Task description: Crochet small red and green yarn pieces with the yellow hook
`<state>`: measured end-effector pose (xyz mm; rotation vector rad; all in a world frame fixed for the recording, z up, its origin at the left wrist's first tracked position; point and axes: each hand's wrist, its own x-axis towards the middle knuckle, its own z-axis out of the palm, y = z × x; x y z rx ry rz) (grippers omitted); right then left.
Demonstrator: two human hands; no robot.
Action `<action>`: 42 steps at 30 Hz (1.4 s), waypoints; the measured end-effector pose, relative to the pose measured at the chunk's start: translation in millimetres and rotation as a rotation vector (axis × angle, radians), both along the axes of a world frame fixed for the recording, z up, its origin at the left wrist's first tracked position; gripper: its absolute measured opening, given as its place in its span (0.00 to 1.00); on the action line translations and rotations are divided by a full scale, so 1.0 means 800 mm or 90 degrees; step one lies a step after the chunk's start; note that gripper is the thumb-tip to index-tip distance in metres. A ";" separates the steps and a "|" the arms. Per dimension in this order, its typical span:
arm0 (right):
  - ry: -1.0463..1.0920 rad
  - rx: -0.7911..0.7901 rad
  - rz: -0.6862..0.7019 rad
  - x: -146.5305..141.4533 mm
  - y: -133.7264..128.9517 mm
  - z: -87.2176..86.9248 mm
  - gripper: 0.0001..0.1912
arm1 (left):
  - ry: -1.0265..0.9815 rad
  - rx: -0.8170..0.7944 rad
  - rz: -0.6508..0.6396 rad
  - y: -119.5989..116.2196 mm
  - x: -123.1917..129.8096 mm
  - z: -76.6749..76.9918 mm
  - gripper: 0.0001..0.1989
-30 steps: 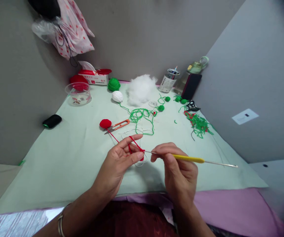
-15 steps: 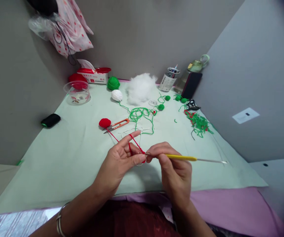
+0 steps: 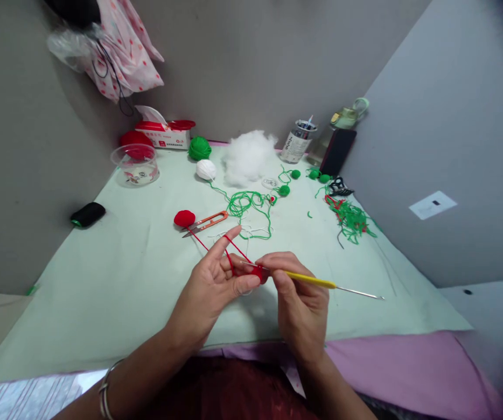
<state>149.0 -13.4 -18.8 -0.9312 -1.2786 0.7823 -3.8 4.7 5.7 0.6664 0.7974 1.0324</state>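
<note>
Pinching now, in the left hand [image 3: 210,284], between thumb and fingers, the small red crocheted yarn piece [image 3: 260,275], held up over the pale green cloth [image 3: 124,280], probably for a clear look at the stitches. Raising the left index finger too, with the thin red yarn strand [image 3: 238,248] draped across it, likely for tension. Over to the right hand [image 3: 299,296]: gripping pen-style the slim metal hook with yellow handle [image 3: 315,281], thumb and fingers clasped near the front, by the look of it for fine control. Hard to tell, through a stitch or just across the red piece. Back along the strand to the round red yarn ball [image 3: 184,219], resting nearby on the cloth, presumably for easy feeding. Right beside it, the orange-handled metal thread snips [image 3: 213,220], seemingly parked within reach.
</note>
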 end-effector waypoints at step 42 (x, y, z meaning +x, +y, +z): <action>0.180 -0.088 0.104 0.004 0.007 0.007 0.08 | -0.028 0.015 -0.014 -0.004 -0.003 -0.005 0.23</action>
